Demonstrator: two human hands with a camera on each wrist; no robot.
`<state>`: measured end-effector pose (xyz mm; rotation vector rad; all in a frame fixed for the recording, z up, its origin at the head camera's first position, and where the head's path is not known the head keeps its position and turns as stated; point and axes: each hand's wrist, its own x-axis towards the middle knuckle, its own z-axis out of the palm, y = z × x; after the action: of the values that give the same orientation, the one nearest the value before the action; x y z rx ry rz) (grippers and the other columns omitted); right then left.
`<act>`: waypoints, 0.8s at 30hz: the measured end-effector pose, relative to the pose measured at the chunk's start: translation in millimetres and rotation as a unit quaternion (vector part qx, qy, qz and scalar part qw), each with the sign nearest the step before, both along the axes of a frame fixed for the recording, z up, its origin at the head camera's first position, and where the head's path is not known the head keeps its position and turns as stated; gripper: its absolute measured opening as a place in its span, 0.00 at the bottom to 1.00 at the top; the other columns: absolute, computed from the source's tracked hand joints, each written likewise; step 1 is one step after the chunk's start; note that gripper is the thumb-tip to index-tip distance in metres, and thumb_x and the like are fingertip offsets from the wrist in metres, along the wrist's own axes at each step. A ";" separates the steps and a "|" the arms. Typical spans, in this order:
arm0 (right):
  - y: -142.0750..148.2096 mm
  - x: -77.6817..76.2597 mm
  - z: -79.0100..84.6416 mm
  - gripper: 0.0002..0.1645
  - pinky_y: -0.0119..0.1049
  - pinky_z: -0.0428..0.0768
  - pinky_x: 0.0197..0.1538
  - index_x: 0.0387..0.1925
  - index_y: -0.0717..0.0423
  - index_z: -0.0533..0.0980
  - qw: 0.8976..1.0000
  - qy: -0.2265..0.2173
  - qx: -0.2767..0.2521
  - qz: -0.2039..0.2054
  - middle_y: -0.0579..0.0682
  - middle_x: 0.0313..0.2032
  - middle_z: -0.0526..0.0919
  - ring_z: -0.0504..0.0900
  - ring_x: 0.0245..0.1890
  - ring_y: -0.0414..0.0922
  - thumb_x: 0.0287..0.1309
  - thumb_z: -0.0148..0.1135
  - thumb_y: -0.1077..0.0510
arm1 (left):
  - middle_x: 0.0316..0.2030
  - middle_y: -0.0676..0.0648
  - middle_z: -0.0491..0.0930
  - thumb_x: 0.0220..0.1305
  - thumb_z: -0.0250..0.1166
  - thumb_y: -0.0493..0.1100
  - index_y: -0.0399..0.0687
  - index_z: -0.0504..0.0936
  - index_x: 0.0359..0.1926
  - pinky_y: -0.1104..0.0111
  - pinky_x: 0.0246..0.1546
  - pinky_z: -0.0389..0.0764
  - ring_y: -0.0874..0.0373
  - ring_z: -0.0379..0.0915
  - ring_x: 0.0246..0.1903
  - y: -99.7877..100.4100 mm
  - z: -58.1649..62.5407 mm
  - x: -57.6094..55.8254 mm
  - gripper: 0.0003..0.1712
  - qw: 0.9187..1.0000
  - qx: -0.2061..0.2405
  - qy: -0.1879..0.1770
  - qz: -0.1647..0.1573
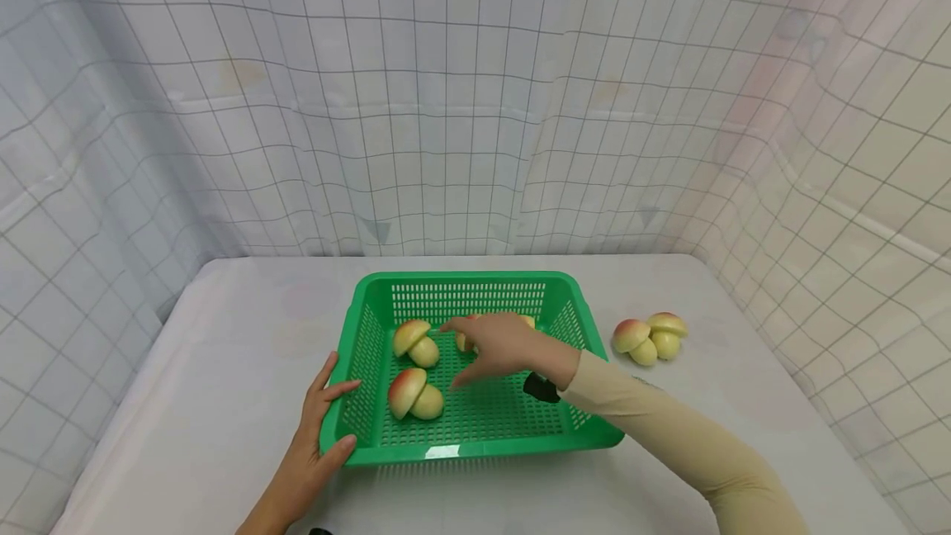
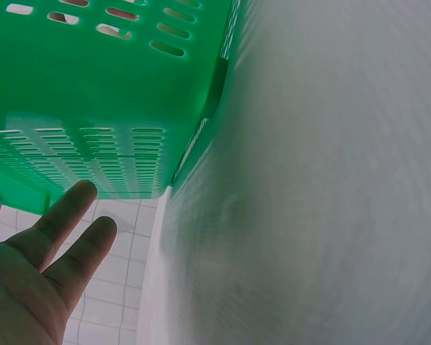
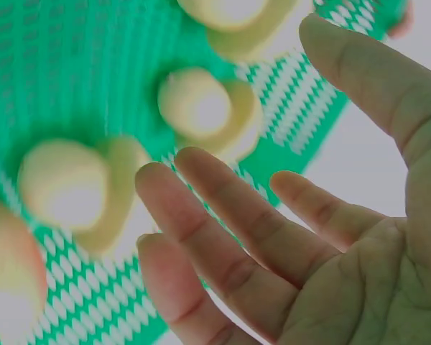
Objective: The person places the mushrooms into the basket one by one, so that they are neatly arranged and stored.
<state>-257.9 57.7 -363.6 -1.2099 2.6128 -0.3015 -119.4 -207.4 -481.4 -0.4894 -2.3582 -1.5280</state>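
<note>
A green plastic basket with slotted walls stands on the table. My left hand rests at its left rim near the front corner, thumb and one finger over the edge; in the left wrist view two other fingers extend straight outside the wall. My right hand hovers over the basket's middle, fingers spread, holding nothing. Two toy mushrooms with yellow stems and reddish-yellow caps, a front one and a back one, lie in its left half. More mushrooms are partly hidden behind my right hand.
Two more toy mushrooms, one nearer and one farther, lie together on the white table right of the basket. Grid-patterned white curtains hang behind the table and along both sides.
</note>
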 end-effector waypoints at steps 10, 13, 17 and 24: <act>66.0 -15.5 33.4 0.35 0.38 0.76 0.36 0.61 0.48 0.70 0.990 0.027 -0.110 -0.080 0.42 0.36 0.83 0.80 0.30 0.35 0.55 0.64 0.39 | 0.73 0.45 0.33 0.60 0.55 0.31 0.42 0.60 0.67 0.79 0.56 0.47 0.54 0.28 0.71 0.3 0.8 0.3 0.33 1.000 0.005 -0.001 -0.005; 90.2 -21.3 38.4 0.33 0.40 0.76 0.35 0.60 0.49 0.71 0.981 0.041 -0.149 -0.117 0.44 0.36 0.83 0.80 0.29 0.37 0.56 0.62 0.38 | 0.74 0.47 0.32 0.61 0.54 0.31 0.43 0.60 0.67 0.79 0.56 0.47 0.53 0.28 0.71 0.9 1.3 0.1 0.33 1.000 0.008 -0.002 -0.008; 122.2 -29.8 39.1 0.34 0.44 0.76 0.36 0.60 0.50 0.71 0.965 0.044 -0.183 -0.183 0.49 0.38 0.84 0.81 0.32 0.43 0.59 0.58 0.36 | 0.74 0.49 0.33 0.60 0.55 0.31 0.42 0.60 0.67 0.78 0.56 0.47 0.53 0.28 0.71 1.2 1.7 0.1 0.33 1.000 0.009 -0.003 -0.008; 179.1 -49.5 19.1 0.38 0.50 0.75 0.41 0.64 0.56 0.65 0.938 0.011 -0.212 -0.274 0.56 0.38 0.83 0.82 0.34 0.48 0.63 0.51 0.35 | 0.74 0.48 0.33 0.60 0.54 0.31 0.42 0.60 0.67 0.79 0.56 0.48 0.54 0.29 0.71 0.7 1.5 1.2 0.32 1.000 0.006 -0.004 -0.004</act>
<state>-307.3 236.9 -344.5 -0.5400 2.9530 -1.0007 -118.2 -206.7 -479.9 -0.4925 -2.3544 -1.5490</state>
